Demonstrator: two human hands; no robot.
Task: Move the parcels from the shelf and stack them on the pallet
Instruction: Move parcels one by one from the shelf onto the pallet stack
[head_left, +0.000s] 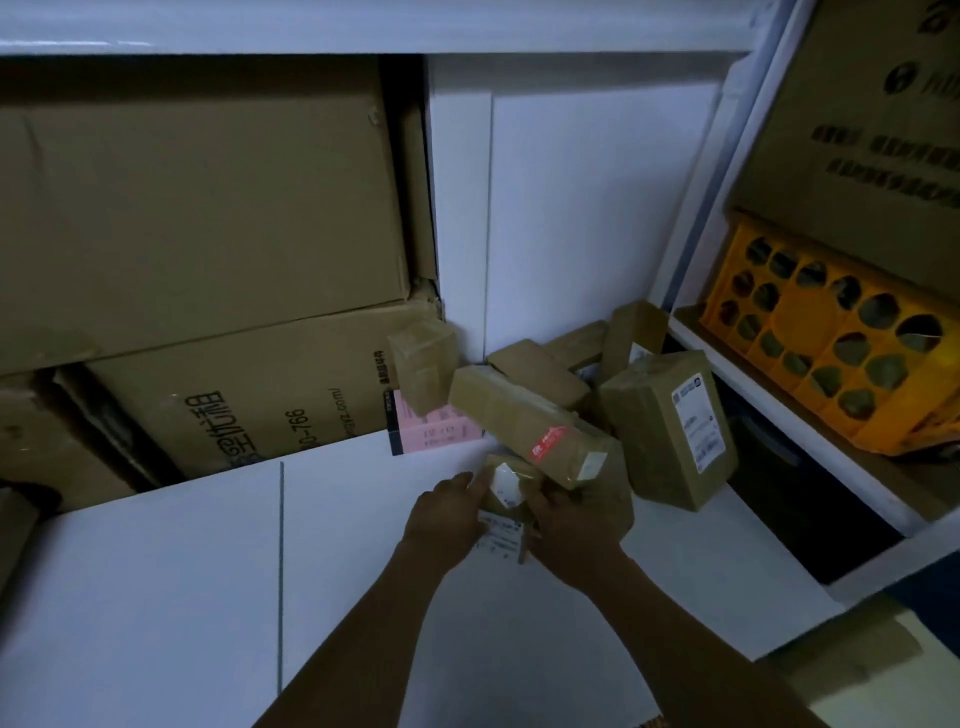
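Now we hold the small parcel (506, 491) between our two hands, the left hand (447, 514) and right hand (569, 525) each curled against a side, at the front of the pile (540, 415) on the white shelf (363, 519). Taped cardboard, it looks light, stiff, perhaps slick; opposite sides seem the surest hold.
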